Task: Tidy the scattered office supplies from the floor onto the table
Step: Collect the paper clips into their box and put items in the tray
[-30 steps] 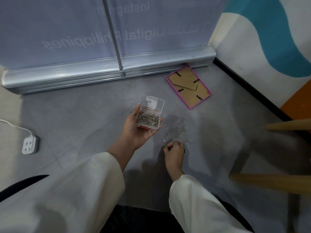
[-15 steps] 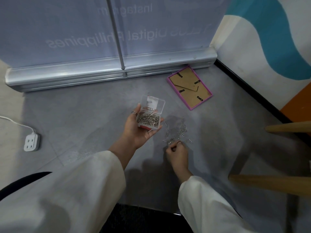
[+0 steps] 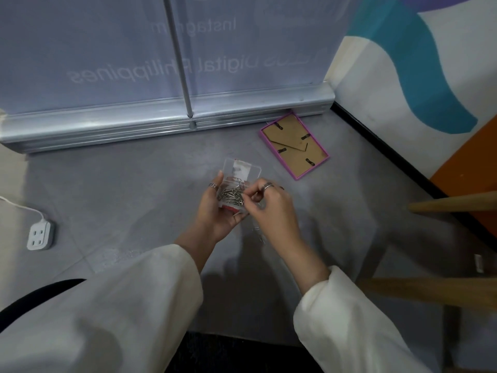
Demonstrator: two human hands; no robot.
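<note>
Clear plastic makes up the little box [image 3: 240,181], and its lid stands open at the back. Shiny silver paper clips [image 3: 231,195] sit in a heap inside it. A bit of red shows at the bottom of the box. The left hand [image 3: 218,211] holds the box from below, above the grey floor [image 3: 129,195]. The right hand [image 3: 271,208] pinches its fingertips together right over the clips, but I cannot tell if it holds a clip. Both hands wear silver rings and have cream sleeves. A few more clips [image 3: 259,234] lie on the floor just under the right hand, hard to see.

A pink picture frame [image 3: 293,145] lies face down near the wall, showing its brown cardboard back with small metal tabs. Behind it stands a big banner [image 3: 107,49] in a shiny metal base. Its words show backwards: "Instagram" and "Digital Philippines". A white power strip [image 3: 39,236] with a cord lies at the left. Two round wooden legs [image 3: 441,292] show at the right.
</note>
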